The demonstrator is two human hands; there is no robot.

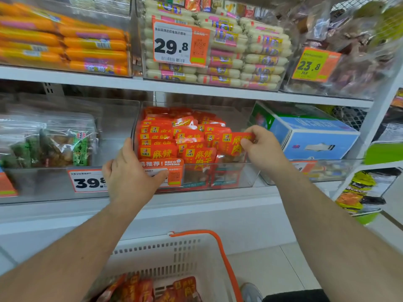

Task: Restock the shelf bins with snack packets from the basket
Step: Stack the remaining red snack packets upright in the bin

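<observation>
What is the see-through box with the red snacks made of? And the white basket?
The clear bin looks like hard, glossy plastic: you see packets straight through its front wall, and it reflects light. The basket looks like matte white moulded plastic with slotted sides; its orange handle seems plastic too.

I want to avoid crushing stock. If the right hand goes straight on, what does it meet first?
Probably the red packets already in the bin; the right hand points left-forward with its packet. Depth is unclear.
</observation>
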